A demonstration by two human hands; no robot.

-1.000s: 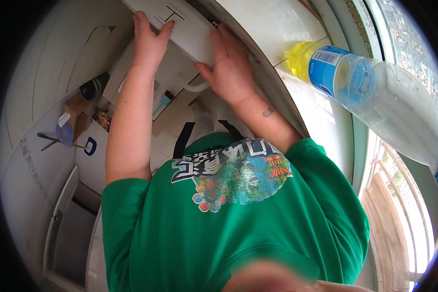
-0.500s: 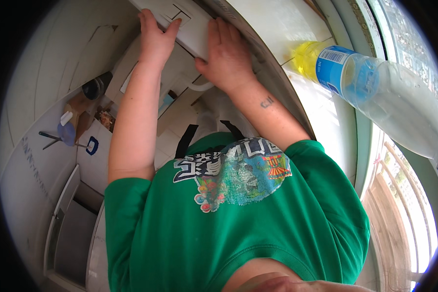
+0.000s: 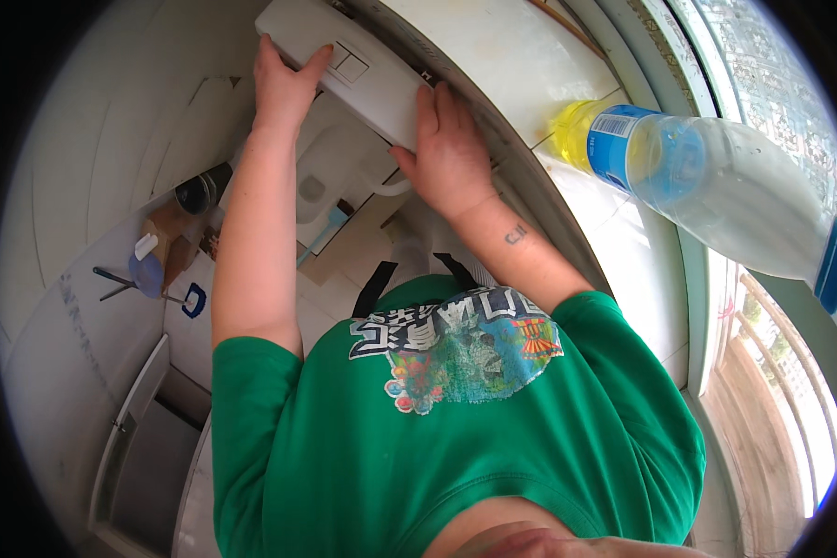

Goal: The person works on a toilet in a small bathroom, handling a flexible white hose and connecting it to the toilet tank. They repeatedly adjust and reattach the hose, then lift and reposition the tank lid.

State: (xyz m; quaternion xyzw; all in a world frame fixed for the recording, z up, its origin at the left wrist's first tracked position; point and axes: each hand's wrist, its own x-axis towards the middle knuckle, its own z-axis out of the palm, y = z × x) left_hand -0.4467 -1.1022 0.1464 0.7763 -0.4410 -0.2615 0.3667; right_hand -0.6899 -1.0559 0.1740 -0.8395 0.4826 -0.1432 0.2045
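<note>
Below the green shirt, both forearms reach down to a white flush panel set against the wall under the ledge. The right hand lies flat, fingers spread, on the panel's near end. The left hand presses open-palmed on its far end, thumb beside the two buttons. A tilted plastic bottle rests on the ledge, right of the hands. The toilet sits beneath, a blue brush left of it.
</note>
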